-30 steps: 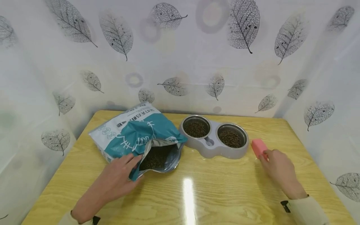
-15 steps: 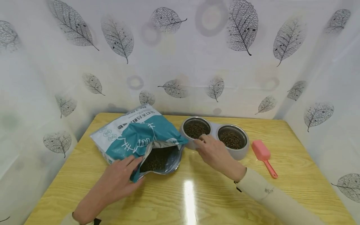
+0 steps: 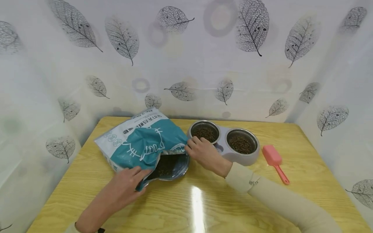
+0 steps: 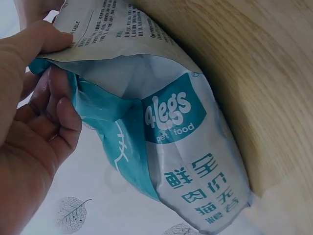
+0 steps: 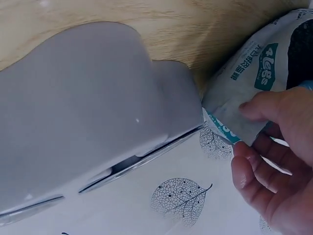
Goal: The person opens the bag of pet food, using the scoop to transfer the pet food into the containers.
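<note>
A teal and white pet food bag (image 3: 145, 139) lies on its side on the table, its mouth facing the front, with brown kibble (image 3: 164, 166) inside. My left hand (image 3: 125, 186) pinches the left corner of the mouth; in the left wrist view the thumb (image 4: 46, 36) lies on one face and the fingers curl behind. My right hand (image 3: 204, 153) holds the right corner of the mouth, its thumb (image 5: 261, 105) against the bag in the right wrist view. That hand overlaps the front of the left steel bowl (image 3: 205, 131) in the head view.
A grey double-bowl stand (image 3: 221, 134) stands behind the right hand, with kibble in the left bowl and the right bowl (image 3: 243, 142). A pink scoop (image 3: 274, 158) lies right of it on the wooden table (image 3: 233, 207). A leaf-patterned sheet (image 3: 198, 64) surrounds the back and sides.
My right hand has let go of the pink scoop, moved left past the bowls and taken hold of the bag's right corner. The bag's mouth has narrowed slightly; the left hand keeps its corner.
</note>
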{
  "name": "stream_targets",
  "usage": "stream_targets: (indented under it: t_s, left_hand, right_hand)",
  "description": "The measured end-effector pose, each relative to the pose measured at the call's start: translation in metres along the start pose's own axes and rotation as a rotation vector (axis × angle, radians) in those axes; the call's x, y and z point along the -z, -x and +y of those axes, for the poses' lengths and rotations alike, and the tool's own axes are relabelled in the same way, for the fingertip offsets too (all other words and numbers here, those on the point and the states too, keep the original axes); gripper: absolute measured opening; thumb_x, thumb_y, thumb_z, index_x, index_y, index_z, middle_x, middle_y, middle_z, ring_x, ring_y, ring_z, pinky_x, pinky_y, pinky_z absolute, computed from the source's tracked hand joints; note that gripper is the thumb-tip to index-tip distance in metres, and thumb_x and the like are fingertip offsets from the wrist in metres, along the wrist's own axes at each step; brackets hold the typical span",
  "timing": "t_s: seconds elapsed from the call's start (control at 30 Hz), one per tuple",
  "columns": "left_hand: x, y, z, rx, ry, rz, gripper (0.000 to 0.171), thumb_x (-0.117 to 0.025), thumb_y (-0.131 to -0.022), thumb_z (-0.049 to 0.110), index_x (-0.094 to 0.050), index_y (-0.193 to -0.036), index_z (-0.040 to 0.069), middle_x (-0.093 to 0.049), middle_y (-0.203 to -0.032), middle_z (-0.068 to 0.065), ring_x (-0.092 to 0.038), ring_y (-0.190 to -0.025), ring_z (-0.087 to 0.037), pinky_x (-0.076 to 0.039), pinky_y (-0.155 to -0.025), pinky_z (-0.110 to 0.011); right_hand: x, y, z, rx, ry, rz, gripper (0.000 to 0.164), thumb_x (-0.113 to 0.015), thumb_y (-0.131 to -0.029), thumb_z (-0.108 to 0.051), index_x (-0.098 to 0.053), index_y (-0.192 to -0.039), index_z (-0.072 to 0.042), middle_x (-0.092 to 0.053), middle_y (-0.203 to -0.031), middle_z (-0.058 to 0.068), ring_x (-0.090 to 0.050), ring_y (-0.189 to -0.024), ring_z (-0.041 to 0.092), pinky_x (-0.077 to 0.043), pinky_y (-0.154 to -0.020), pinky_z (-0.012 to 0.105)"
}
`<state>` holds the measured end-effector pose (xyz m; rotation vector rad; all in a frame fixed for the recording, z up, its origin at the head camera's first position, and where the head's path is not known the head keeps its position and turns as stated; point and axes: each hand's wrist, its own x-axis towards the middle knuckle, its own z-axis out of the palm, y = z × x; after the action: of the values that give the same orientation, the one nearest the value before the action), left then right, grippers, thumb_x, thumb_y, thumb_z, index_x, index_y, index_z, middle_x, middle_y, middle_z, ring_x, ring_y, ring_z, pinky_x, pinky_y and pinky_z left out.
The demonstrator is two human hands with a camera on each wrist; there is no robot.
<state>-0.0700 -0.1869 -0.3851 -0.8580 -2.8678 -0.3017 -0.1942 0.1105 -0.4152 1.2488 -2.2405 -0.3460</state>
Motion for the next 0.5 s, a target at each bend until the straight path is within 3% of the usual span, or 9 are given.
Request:
stream_targets:
  t_s: [0.17, 0.27, 0.33, 0.4, 0.5]
  left_hand:
    - [0.006, -0.001, -0.004, -0.080, 0.062, 0.030, 0.026, -0.082, -0.078, 0.005, -0.075, -0.101, 0.013, -0.063, -0.086, 0.006, -0.053, -0.071, -0.007, -0.048, -0.062, -0.024]
    - [0.020, -0.003, -0.012, -0.129, 0.071, 0.115, 0.027, -0.084, -0.073, 0.000, -0.074, -0.095, 0.013, -0.067, -0.086, 0.006, -0.058, -0.073, -0.007, -0.051, -0.063, -0.024]
    - [0.039, -0.003, -0.019, -0.140, 0.052, 0.192, 0.028, -0.085, -0.071, 0.001, -0.075, -0.094, 0.013, -0.069, -0.088, 0.006, -0.060, -0.075, -0.007, -0.052, -0.063, -0.022]
    - [0.063, -0.002, -0.029, -0.153, 0.034, 0.311, 0.011, -0.081, -0.085, 0.015, -0.076, -0.093, 0.010, -0.072, -0.087, 0.003, -0.062, -0.073, -0.006, -0.053, -0.062, -0.017]
    - [0.107, 0.001, -0.047, -0.116, -0.007, 0.486, 0.043, -0.062, -0.101, 0.043, -0.077, -0.092, 0.004, -0.075, -0.086, -0.005, -0.058, -0.081, 0.012, -0.050, -0.058, -0.009]
  right_hand:
    - [0.003, -0.001, 0.010, 0.020, -0.033, 0.028, 0.019, -0.080, -0.089, -0.025, -0.064, -0.095, -0.015, -0.066, -0.094, 0.001, -0.061, -0.084, 0.017, -0.048, -0.063, 0.026]
    - [0.009, -0.009, 0.022, 0.011, -0.102, 0.072, 0.018, -0.080, -0.087, -0.020, -0.064, -0.092, -0.014, -0.066, -0.092, 0.001, -0.060, -0.081, 0.017, -0.051, -0.065, 0.027]
    - [0.019, -0.020, 0.032, -0.008, -0.184, 0.121, 0.012, -0.076, -0.088, -0.012, -0.064, -0.088, -0.012, -0.066, -0.088, 0.002, -0.061, -0.079, 0.018, -0.053, -0.066, 0.029]
    - [0.035, -0.036, 0.045, -0.040, -0.283, 0.155, 0.009, -0.072, -0.089, -0.007, -0.064, -0.086, -0.010, -0.064, -0.084, 0.003, -0.061, -0.076, 0.019, -0.055, -0.063, 0.031]
    - [0.071, -0.067, 0.067, -0.107, -0.462, 0.160, 0.008, -0.069, -0.092, -0.004, -0.065, -0.086, -0.007, -0.064, -0.082, 0.004, -0.059, -0.073, 0.019, -0.054, -0.061, 0.032]
